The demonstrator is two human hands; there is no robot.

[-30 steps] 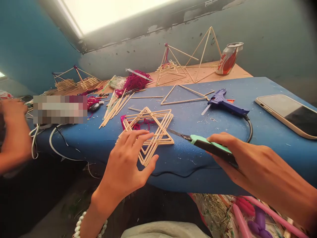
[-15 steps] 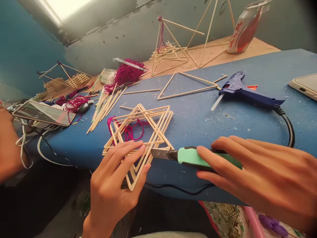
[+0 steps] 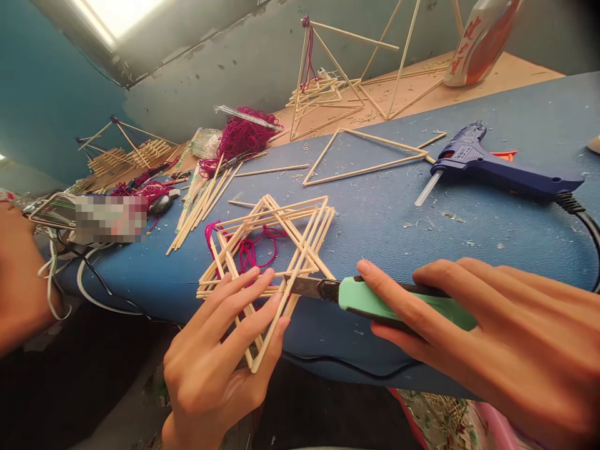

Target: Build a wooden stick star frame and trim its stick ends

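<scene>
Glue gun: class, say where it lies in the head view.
In the head view, the blue glue gun lies right of the stick triangle, above the right hand.

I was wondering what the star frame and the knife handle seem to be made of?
The star frame looks like unpainted wood or bamboo: thin, straight, pale sticks with a dull finish. The knife handle looks like smooth moulded plastic, mint green with a slight sheen, though the look alone can't confirm it.

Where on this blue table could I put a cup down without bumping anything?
There's a free patch of blue cover bordered by the stick star, the triangle frame, the glue gun and the craft knife in the right hand. It's crowded leftward, around the loose sticks and magenta yarn.
</scene>
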